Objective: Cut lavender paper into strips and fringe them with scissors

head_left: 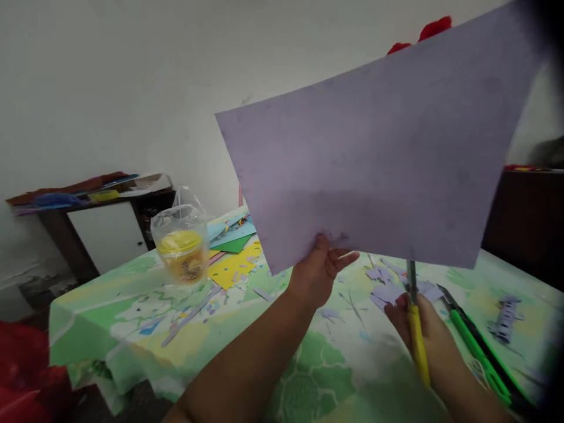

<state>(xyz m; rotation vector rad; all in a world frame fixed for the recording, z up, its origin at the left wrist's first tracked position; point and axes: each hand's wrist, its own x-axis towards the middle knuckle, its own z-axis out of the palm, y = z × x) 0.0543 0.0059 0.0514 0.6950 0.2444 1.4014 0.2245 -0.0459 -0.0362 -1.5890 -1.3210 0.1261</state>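
A large lilac sheet of paper (374, 153) is held up in front of me, tilted, and fills much of the view. My left hand (312, 276) pinches its lower edge with the thumb on the near side; some of its other fingers stick out below. In my right hand (427, 329) is a pair of scissors (416, 335) with a yellow handle. The blades point up and their tips meet the sheet's lower edge, right of my left hand. Whether the blades are apart cannot be made out. Lilac paper scraps (388, 291) lie on the table under the sheet.
A green-and-white patterned cloth (304, 382) covers the table. At left stands a yellow-lidded tub (183, 258) in a clear plastic bag, near coloured paper sheets (235, 264). Green-handled tools (478, 352) and a curled lilac paper piece (506, 320) lie at right. A cabinet (106, 235) stands beyond.
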